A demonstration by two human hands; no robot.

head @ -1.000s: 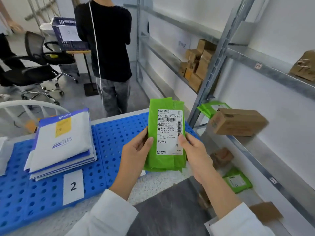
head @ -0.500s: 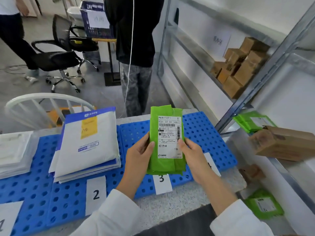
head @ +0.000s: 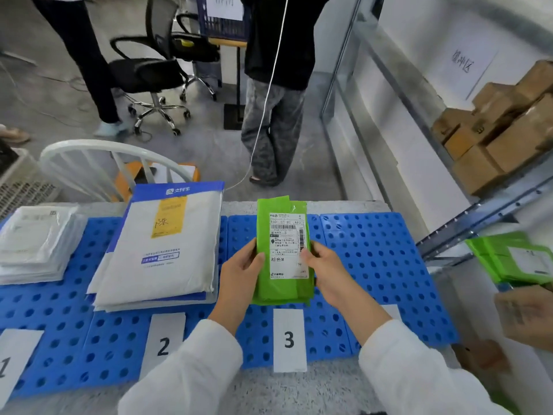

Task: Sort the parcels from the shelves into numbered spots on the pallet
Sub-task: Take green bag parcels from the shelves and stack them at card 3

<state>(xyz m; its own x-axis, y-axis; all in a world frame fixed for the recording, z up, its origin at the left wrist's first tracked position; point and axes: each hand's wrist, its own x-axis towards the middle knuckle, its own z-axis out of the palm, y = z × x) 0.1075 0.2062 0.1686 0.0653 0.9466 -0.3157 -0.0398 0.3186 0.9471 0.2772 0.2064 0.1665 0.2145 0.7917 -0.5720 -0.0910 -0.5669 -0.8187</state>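
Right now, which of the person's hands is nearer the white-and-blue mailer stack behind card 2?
Left. The left hand grips the green parcel at its left edge, just beside the mailer stack; the right hand grips its right edge, farther off.

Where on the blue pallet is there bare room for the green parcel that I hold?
The pallet is bare above label 3, under the green parcel, right of the mailer stack, and along its right end by the shelf post. Crowded: mailer stack above label 2, white parcels above label 1.
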